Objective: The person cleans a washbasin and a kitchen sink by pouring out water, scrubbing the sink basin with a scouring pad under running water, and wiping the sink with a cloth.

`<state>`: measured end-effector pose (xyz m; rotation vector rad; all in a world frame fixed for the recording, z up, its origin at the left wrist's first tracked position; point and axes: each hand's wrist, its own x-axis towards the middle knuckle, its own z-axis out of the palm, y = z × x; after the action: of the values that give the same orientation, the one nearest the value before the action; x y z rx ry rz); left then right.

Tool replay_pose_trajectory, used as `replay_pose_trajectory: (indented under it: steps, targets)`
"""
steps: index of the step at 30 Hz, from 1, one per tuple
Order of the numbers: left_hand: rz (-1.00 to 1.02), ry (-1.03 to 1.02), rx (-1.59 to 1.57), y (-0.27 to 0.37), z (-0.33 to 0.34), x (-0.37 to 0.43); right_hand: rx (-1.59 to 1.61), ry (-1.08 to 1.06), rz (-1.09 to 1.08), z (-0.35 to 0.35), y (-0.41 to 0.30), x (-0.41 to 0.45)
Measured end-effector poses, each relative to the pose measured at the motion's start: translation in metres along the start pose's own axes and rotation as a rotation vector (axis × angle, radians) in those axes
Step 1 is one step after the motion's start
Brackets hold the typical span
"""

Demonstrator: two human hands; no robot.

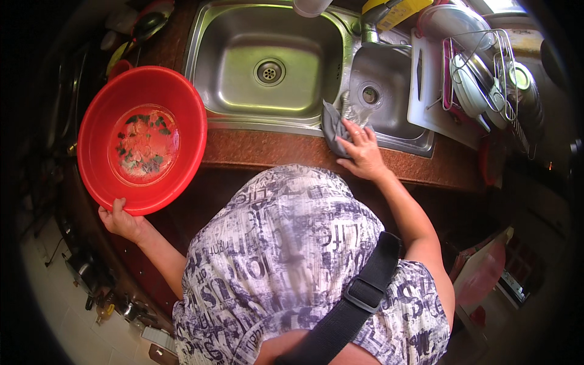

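My left hand (121,220) grips the near rim of a red plastic basin (194,155), thumb over the edge. Inside, on the basin's floor, lie scattered dark green leafy scraps (153,159) and pale bits. The basin is at the left end of the sink, over the counter. At the sink's front edge, my right hand (365,153) has its fingers on a bunched grey cloth (335,130), which hangs partly over the steel rim. A crumpled silvery piece (353,112) lies against the cloth; whether it is part of it is unclear.
Ahead is a steel sink with a large bowl (283,50) and a small bowl (388,73), under a tap (370,34). A white cutting board (417,86) leans at the right, beside a wire dish rack (504,68) holding plates. The brown counter edge (264,148) runs before me.
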<state>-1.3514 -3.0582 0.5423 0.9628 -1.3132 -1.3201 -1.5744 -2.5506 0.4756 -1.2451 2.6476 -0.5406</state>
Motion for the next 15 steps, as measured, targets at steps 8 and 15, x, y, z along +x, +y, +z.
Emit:
replay_pose_trajectory:
  steps: [8, 15]
  targets:
    - [0.029, 0.022, 0.069, 0.015, -0.016, -0.011, 0.009, 0.034, -0.215, 0.071, -0.051, 0.089]
    - [0.024, 0.022, 0.095, 0.012, -0.010, -0.015, 0.107, 0.020, -0.355, 0.100, -0.092, 0.170]
